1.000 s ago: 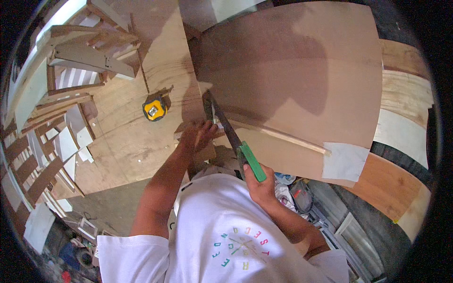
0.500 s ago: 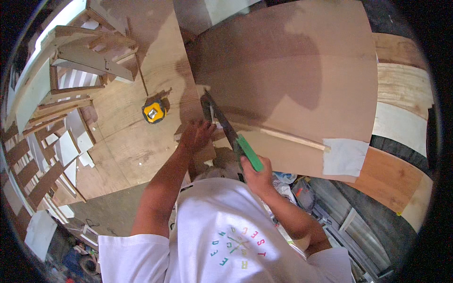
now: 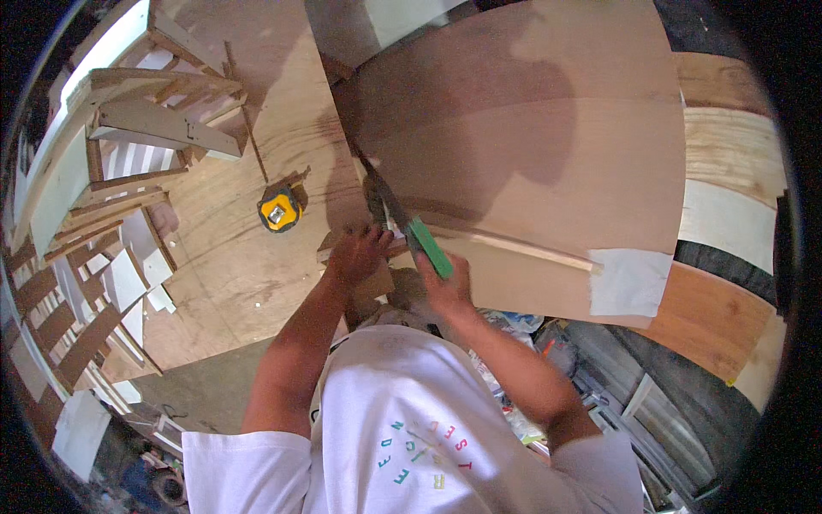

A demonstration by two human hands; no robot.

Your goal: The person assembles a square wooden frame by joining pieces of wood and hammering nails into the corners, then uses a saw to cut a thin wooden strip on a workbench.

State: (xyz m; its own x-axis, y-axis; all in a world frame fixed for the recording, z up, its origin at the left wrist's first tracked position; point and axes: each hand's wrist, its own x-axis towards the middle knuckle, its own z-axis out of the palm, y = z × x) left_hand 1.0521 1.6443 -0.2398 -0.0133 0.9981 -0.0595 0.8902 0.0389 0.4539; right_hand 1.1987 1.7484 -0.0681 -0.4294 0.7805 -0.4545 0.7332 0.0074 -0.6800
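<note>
My right hand [image 3: 447, 283] is closed round the green handle of a handsaw [image 3: 428, 248]. Its dark blade points away and to the left, along the edge of the plywood tabletop. Just left of the saw, my left hand [image 3: 358, 254] presses down with curled fingers at the near end of a thin wooden strip [image 3: 514, 244]. The exact spot under those fingers is hidden. From there the strip runs right across a large brown board [image 3: 479, 111]. A yellow and black tape measure [image 3: 279, 210] lies on the tabletop beyond my left hand.
On the left, white and brown wooden frame pieces [image 3: 163, 120] are stacked on the plywood tabletop [image 3: 223, 300]. A white sheet [image 3: 629, 283] lies at the brown board's right corner. Planks [image 3: 728, 137] line the far right; metal lengths and clutter [image 3: 634, 403] lie below right.
My right hand and the saw have moved forward and to the left, the blade sliding further along the tabletop edge. My left hand stays in nearly the same place.
</note>
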